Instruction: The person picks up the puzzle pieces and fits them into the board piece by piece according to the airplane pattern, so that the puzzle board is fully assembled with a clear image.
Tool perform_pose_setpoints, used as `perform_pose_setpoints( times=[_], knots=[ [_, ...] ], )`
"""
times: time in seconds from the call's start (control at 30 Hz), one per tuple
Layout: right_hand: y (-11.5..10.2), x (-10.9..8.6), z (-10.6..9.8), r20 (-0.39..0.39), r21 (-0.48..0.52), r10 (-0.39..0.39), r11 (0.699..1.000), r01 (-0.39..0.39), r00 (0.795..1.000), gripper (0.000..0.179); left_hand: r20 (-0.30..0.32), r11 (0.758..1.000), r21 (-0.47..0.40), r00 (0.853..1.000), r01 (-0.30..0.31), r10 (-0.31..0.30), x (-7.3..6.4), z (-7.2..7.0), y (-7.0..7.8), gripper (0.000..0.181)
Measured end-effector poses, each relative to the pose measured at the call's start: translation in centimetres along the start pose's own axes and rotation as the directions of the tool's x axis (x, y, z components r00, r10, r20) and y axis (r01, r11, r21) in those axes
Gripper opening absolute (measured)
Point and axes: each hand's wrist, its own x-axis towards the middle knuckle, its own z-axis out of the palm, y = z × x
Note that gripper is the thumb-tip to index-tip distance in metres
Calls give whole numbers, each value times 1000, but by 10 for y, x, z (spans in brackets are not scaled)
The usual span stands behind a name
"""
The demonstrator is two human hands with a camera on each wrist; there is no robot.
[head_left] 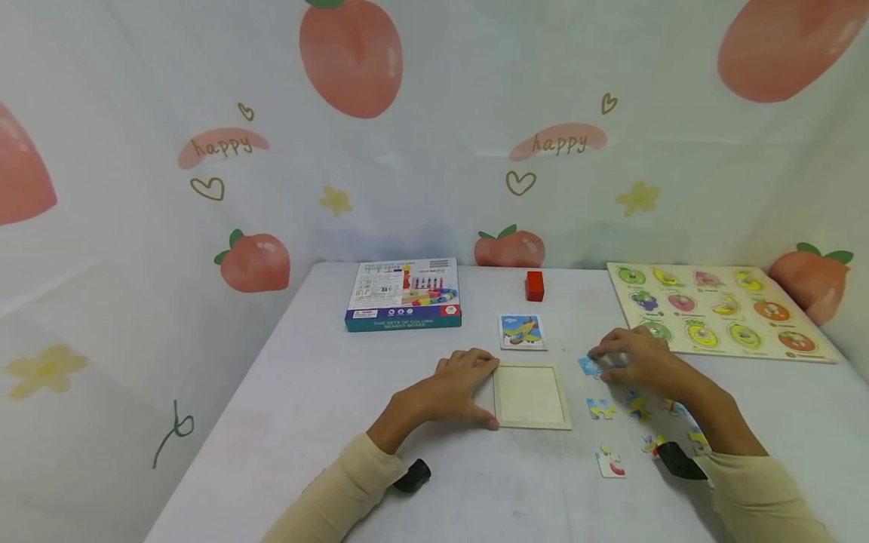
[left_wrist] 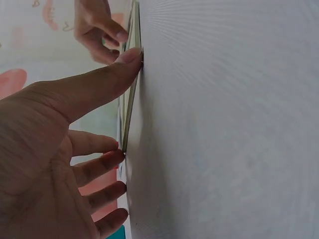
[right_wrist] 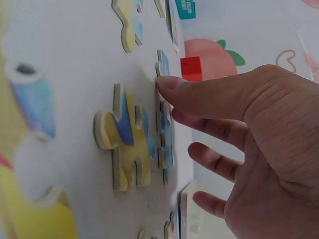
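Note:
My left hand (head_left: 456, 386) is at the left side of a square wooden puzzle tray (head_left: 532, 397). Its thumb touches the near left corner, and the fingertips rest by the far left corner. In the left wrist view the left hand (left_wrist: 60, 144) has its fingers spread along the tray edge (left_wrist: 130, 107). To the right of the tray, my right hand (head_left: 641, 358) hovers low over a blue jigsaw piece (head_left: 589, 367), thumb and forefinger apart. A yellow and blue piece (right_wrist: 127, 137) lies below the right hand (right_wrist: 269, 134) in the right wrist view.
Several loose pieces, including a white and red one (head_left: 610, 462), lie right of the tray. Behind it are an airplane picture card (head_left: 523, 332), a red block (head_left: 535, 286) and a boxed toy (head_left: 405, 294). A fruit puzzle board (head_left: 720, 311) lies at the back right.

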Motion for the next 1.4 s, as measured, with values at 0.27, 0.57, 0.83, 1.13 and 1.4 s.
perform_pose_setpoints(
  times=[0.27, 0.57, 0.83, 1.13, 1.4],
  knots=[
    [-1, 0, 2, -2, -13, 34, 999, -34, 999, 29, 4, 1000, 9, 1000, 2, -2, 0, 0, 2, 100],
    [-4, 0, 5, -20, -51, 39, 998, -40, 999, 25, 11, 1000, 21, 1000, 1, -1, 0, -2, 5, 98],
    [-9, 0, 6, -36, -62, 28, 998, -31, 999, 25, 22, 1000, 20, 1000, 7, -7, -1, -3, 5, 99],
    [-24, 4, 7, -82, -70, -23, 997, 17, 996, 23, 23, 999, 42, 999, 24, -25, -4, -2, 9, 97],
    [-55, 15, 14, -56, -59, -106, 993, 103, 993, 18, 38, 998, 61, 999, 32, -34, -7, -3, 11, 95]
  ],
)
